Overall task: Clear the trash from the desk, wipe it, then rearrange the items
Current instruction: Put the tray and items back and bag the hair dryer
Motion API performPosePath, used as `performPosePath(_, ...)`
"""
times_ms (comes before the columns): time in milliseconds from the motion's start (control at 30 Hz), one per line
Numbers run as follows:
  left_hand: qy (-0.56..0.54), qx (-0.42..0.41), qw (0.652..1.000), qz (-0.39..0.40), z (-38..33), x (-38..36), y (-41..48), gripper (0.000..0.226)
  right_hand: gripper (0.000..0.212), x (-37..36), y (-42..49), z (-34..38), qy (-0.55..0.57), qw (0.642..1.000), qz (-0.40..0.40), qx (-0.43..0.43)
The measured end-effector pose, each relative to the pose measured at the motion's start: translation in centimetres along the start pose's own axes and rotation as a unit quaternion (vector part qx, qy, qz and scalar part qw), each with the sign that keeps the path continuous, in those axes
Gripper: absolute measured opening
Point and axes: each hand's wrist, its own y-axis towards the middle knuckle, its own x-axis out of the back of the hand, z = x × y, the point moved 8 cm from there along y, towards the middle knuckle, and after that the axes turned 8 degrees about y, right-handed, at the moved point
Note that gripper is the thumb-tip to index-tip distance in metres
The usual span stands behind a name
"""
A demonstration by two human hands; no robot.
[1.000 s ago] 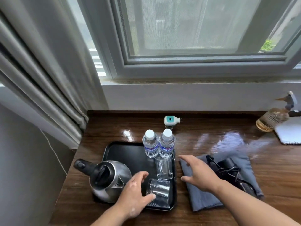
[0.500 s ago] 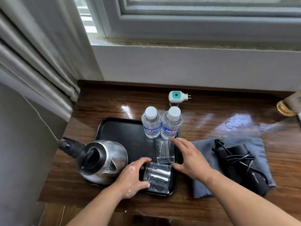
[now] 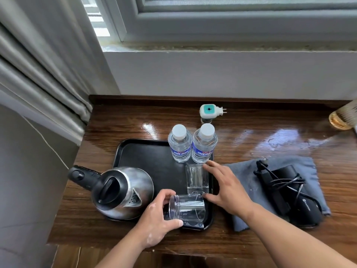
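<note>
A black tray sits on the wooden desk. On it stand two water bottles, an upright glass and a steel kettle at its left edge. My left hand grips a second glass, tipped on its side at the tray's front right corner. My right hand reaches to the upright glass, fingers spread along its right side and thumb near its base.
A blue-grey cloth lies right of the tray with a black kettle base and cord on it. A white-teal plug-in device stands behind the bottles. An amber spray bottle lies at the right edge. Curtains hang left.
My right hand has come off the cloth and moved left to the upright glass. My left hand has tilted the front glass onto its side. The camera has dipped down.
</note>
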Motion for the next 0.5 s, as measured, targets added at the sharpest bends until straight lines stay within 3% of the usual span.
performPosePath(300, -0.100, -0.022, 0.992, -0.075, -2.0, 1.5, -3.7, 0.073, 0.088, 0.2, 0.4, 0.9, 0.044, 0.999, 0.018, -0.007)
performPosePath(500, 0.042, -0.065, 0.972, -0.223, -4.0, 2.4, -5.9, 0.077, 0.077, 1.5, -0.2, 0.8, 0.111, 0.991, 0.007, -0.074)
